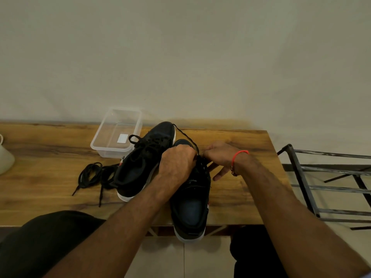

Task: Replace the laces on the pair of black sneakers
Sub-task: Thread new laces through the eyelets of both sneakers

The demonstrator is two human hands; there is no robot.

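Mostly matte black canvas sneakers [188,199], woodgrain table [241,189].

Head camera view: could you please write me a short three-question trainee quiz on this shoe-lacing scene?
1. True or false: both hands work on the black sneaker nearest the table's front edge.
2. What lies left of the other black sneaker?
3. The clear plastic container holds: A) laces B) no laces.

Key: 1 true: left hand, right hand. 2 loose black laces on the wooden table. 3 B.
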